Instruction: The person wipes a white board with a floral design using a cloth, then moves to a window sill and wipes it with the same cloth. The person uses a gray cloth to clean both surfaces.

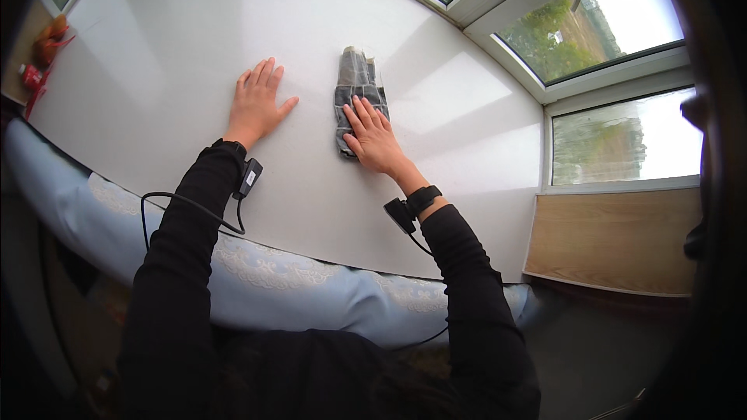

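My left hand lies flat on the white tabletop, fingers spread, with nothing in it. To its right, a folded dark grey checked cloth item lies lengthwise on the same surface; its far end looks wrapped in clear film or thin fabric, which I cannot tell apart. My right hand rests palm down on the near right part of this item, fingers extended over it and not closed around it. Black straps with small black devices are on both wrists, with cables running from them.
Windows border the far and right sides. A wood-grain panel stands at the right. Red packaging and brownish items sit at the far left edge. Light blue patterned fabric runs along the near edge, with a black cable looping over it.
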### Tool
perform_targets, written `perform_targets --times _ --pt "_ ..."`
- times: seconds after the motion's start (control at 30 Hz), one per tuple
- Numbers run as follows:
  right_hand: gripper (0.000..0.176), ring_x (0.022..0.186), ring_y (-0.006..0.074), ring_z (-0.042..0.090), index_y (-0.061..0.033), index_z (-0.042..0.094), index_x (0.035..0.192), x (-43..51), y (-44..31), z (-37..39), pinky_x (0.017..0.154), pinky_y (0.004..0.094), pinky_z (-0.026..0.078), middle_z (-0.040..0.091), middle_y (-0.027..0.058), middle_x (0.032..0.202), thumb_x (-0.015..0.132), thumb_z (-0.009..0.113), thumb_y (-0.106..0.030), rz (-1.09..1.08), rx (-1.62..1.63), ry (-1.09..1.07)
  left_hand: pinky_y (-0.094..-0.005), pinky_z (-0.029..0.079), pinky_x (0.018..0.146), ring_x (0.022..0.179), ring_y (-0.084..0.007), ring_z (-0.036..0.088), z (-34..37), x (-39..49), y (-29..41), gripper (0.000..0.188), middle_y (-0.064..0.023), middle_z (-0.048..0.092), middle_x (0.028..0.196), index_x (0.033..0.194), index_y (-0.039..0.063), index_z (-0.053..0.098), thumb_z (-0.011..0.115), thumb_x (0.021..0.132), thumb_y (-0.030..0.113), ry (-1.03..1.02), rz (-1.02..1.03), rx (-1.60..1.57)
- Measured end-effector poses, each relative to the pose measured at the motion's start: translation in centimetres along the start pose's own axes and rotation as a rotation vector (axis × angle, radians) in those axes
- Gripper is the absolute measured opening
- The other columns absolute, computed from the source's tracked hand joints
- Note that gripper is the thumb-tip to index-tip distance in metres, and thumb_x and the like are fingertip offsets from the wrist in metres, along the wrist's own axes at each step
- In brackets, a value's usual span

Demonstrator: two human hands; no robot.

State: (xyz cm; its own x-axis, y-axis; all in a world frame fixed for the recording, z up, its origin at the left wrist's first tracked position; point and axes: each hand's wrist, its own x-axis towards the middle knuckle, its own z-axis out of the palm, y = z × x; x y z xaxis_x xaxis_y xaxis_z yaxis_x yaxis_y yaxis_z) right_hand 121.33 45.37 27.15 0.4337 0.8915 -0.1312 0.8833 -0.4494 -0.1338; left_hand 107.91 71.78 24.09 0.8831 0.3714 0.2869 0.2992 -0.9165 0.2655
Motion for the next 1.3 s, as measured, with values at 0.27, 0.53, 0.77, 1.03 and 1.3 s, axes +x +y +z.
perform_targets --times 0.27,0.53,0.77,1.03,1.3 --pt "0.062 0.155 0.0255 0.012 -0.0168 0.028 0.159 2.2 3.6 -0.2 0.124 0.0449 0.014 0.018 0.0089 0.168 0.104 0.042 -0.044 0.057 0.017 0.021 -0.0452 0.02 0.123 0.15 -0.0255 0.026 0.4 0.0 0.4 0.07 -0.0128 0.031 0.161 0.151 0.006 0.037 0.052 0.099 0.05 -0.013 0.015 0.049" --pt "0.066 0.155 0.0282 0.015 -0.0177 0.025 0.16 18.1 12.7 -0.7 0.123 0.0467 0.014 0.019 0.0111 0.167 0.104 0.036 -0.051 0.262 -0.041 0.153 -0.046 0.021 0.122 0.149 -0.0265 0.026 -0.4 0.3 0.8 0.068 -0.0133 0.032 0.16 0.15 0.005 0.038 0.052 0.099 0.049 -0.04 0.025 0.024" --pt "0.069 0.155 0.0328 0.015 -0.0147 0.023 0.16 24.4 16.0 -1.3 0.123 0.0484 0.013 0.019 0.0143 0.167 0.104 0.033 -0.054 0.444 -0.051 0.165 -0.0456 0.021 0.121 0.148 -0.0247 0.028 -0.5 0.1 0.8 0.068 -0.0118 0.034 0.159 0.146 0.006 0.043 0.056 0.096 0.05 -0.026 0.005 -0.007" --pt "0.068 0.155 0.0326 0.014 -0.0139 0.022 0.16 16.9 9.7 -0.2 0.123 0.0487 0.014 0.017 0.0152 0.167 0.105 0.034 -0.052 0.241 -0.06 0.111 -0.0451 0.023 0.12 0.148 -0.0237 0.028 -0.6 0.5 0.8 0.067 -0.0101 0.033 0.159 0.147 0.008 0.042 0.056 0.096 0.05 -0.038 -0.005 0.022" --pt "0.069 0.155 0.0303 0.012 -0.0151 0.024 0.16 16.0 10.3 -0.9 0.124 0.046 0.013 0.017 0.0131 0.168 0.104 0.035 -0.055 0.282 -0.017 0.097 -0.0446 0.02 0.123 0.15 -0.0254 0.025 -0.3 0.6 0.9 0.068 -0.0119 0.03 0.161 0.15 0.005 0.037 0.051 0.1 0.049 0.001 0.037 0.048"
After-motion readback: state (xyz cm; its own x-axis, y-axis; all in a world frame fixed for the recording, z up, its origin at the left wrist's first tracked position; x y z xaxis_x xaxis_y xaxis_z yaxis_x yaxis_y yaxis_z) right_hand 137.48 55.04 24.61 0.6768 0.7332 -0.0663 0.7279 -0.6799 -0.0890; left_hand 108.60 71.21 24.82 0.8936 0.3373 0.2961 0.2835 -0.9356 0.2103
